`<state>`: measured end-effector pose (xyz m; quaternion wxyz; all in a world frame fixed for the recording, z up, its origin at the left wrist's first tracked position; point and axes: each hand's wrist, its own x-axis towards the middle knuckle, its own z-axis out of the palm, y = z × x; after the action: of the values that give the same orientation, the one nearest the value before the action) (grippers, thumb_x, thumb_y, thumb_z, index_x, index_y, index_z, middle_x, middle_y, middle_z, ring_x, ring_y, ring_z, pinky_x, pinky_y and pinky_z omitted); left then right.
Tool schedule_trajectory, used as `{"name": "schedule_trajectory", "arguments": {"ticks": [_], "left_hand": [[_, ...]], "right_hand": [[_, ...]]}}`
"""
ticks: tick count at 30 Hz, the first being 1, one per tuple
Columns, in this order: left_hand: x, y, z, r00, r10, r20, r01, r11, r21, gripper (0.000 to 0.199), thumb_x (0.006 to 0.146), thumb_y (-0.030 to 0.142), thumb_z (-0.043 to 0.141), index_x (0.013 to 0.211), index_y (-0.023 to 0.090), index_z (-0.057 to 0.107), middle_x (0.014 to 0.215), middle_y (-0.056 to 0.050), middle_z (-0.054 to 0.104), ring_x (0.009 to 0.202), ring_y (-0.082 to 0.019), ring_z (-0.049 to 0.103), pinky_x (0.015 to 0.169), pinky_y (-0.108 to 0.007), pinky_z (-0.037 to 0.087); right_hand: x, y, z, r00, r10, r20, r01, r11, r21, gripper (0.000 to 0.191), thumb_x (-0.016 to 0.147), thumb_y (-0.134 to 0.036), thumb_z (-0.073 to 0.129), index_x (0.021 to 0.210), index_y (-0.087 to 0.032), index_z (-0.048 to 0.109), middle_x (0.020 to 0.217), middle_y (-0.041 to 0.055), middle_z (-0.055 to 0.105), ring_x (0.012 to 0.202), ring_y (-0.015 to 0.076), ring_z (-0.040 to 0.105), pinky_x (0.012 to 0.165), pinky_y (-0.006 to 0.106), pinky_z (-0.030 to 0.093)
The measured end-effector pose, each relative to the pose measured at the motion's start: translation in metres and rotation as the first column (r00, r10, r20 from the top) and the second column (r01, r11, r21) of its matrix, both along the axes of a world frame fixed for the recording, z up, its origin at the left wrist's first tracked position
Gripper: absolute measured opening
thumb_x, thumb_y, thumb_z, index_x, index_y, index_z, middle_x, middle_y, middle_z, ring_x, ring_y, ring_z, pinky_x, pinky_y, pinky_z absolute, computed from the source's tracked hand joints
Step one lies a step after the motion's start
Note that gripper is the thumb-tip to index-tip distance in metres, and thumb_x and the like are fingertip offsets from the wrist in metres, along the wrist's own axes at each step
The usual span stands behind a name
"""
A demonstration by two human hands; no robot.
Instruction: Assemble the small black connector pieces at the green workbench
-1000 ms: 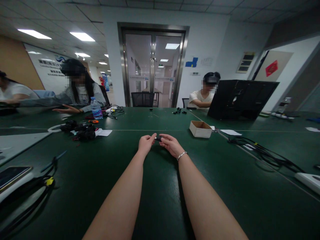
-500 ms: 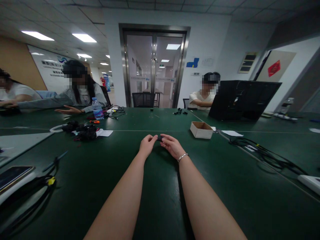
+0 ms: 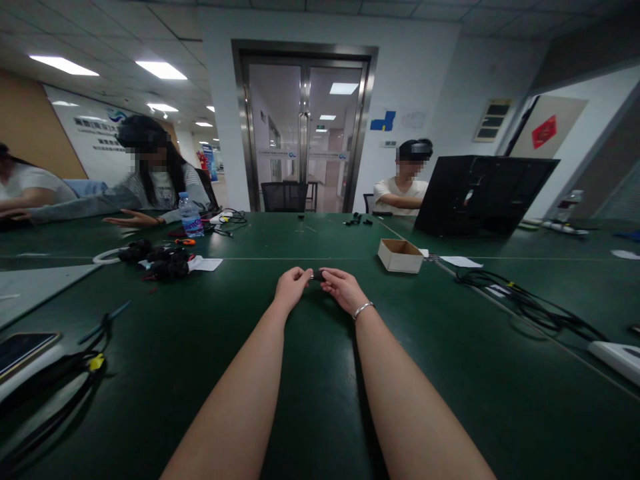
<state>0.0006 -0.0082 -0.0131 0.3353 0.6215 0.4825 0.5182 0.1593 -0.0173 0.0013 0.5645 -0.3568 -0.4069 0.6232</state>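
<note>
Between my two hands is a small dark object (image 3: 317,275), held just above the green table (image 3: 320,373). My left hand (image 3: 293,287) pinches its left end, where a small light tip shows. The fingertips of my right hand (image 3: 344,289) close on its right end; a silver bracelet (image 3: 363,310) circles that wrist. What exactly the object is cannot be made out. An open box (image 3: 400,257) with pale sides stands to the right, beyond my right hand.
Black cables lie at the left (image 3: 95,373) and right (image 3: 525,303). Dark bundled items (image 3: 167,261), a water bottle (image 3: 191,217) and a black monitor (image 3: 485,197) stand farther back. People sit across the table.
The view has shifted slightly, so the scene sits a little further left and up. Both hands still hold the small object, and more of its light left tip shows.
</note>
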Motion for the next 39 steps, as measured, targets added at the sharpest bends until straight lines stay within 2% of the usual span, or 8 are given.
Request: {"name": "schedule_trajectory", "arguments": {"ticks": [3,7,17,22,26,32,35,39], "left_hand": [[-0.001,-0.003,0.003,0.989,0.058,-0.136,-0.067,0.996,-0.063,0.049,0.082,0.060,0.045,0.058,0.018,0.057,0.052,0.000,0.054,0.051,-0.015,0.049,0.055,-0.027,0.034],[-0.001,-0.006,0.009,0.966,0.094,-0.240,-0.123,0.986,-0.111,0.056,0.086,0.059,0.036,0.050,0.020,0.054,0.048,-0.002,0.052,0.049,-0.016,0.048,0.054,-0.028,0.030],[0.000,-0.008,0.010,0.960,0.139,-0.244,-0.160,0.985,-0.067,0.054,0.084,0.061,0.039,0.052,0.020,0.052,0.053,-0.001,0.053,0.052,-0.016,0.046,0.054,-0.028,0.028],[0.000,-0.006,0.007,0.980,0.114,-0.162,-0.123,0.991,-0.050,0.051,0.082,0.062,0.044,0.058,0.019,0.055,0.054,-0.001,0.054,0.053,-0.015,0.048,0.055,-0.027,0.031],[0.002,0.000,0.000,0.996,0.067,-0.054,-0.069,0.997,-0.027,0.046,0.080,0.062,0.050,0.067,0.018,0.059,0.060,-0.001,0.058,0.059,-0.015,0.053,0.059,-0.026,0.037],[0.005,0.002,0.001,0.982,-0.054,0.179,0.046,0.998,0.048,0.029,0.076,0.041,0.062,0.092,0.017,0.061,0.077,-0.004,0.064,0.072,-0.016,0.060,0.068,-0.026,0.044],[0.004,-0.001,0.005,0.980,-0.079,0.180,0.074,0.997,0.034,0.025,0.075,0.039,0.062,0.085,0.016,0.063,0.075,-0.004,0.064,0.070,-0.016,0.059,0.068,-0.027,0.044],[0.002,0.002,0.003,0.987,-0.038,0.157,0.037,0.999,0.009,0.030,0.074,0.045,0.062,0.074,0.015,0.063,0.069,-0.004,0.063,0.066,-0.015,0.056,0.066,-0.027,0.043]], "right_hand": [[0.000,-0.001,0.000,0.999,0.036,0.013,-0.036,0.999,0.015,0.017,0.071,-0.009,0.077,0.086,-0.012,0.071,0.070,0.0045,0.067,0.057,0.0097,0.061,0.053,0.016,0.053],[0.000,-0.002,0.001,0.997,0.081,0.010,-0.081,0.996,0.025,0.018,0.072,-0.006,0.074,0.089,-0.012,0.071,0.073,0.0050,0.067,0.060,0.0106,0.063,0.057,0.017,0.055],[0.001,-0.002,0.000,0.994,0.111,-0.012,-0.111,0.993,0.040,0.028,0.068,-0.001,0.072,0.092,-0.017,0.071,0.084,0.0022,0.065,0.071,0.0128,0.066,0.069,0.022,0.058],[0.000,-0.002,0.002,0.997,0.077,-0.009,-0.077,0.997,0.011,0.020,0.074,-0.005,0.069,0.092,-0.014,0.071,0.077,0.0048,0.068,0.064,0.0115,0.064,0.061,0.019,0.055],[0.000,-0.001,0.001,0.999,0.034,-0.032,-0.034,0.999,-0.002,0.014,0.073,-0.012,0.075,0.086,-0.012,0.071,0.070,0.0041,0.066,0.057,0.0088,0.059,0.053,0.016,0.051],[0.000,0.001,0.001,0.998,0.014,-0.064,-0.015,1.000,-0.018,0.010,0.075,-0.014,0.075,0.082,-0.010,0.071,0.068,0.0054,0.065,0.055,0.0081,0.057,0.051,0.015,0.050],[0.000,0.001,0.000,0.998,0.005,-0.061,-0.006,1.000,-0.027,0.007,0.077,-0.013,0.073,0.082,-0.009,0.071,0.067,0.0059,0.065,0.055,0.0085,0.058,0.051,0.015,0.050],[0.000,0.001,-0.001,1.000,0.013,-0.024,-0.014,1.000,-0.025,0.010,0.075,-0.009,0.074,0.085,-0.010,0.071,0.070,0.0065,0.066,0.057,0.0099,0.060,0.053,0.016,0.052]]}}
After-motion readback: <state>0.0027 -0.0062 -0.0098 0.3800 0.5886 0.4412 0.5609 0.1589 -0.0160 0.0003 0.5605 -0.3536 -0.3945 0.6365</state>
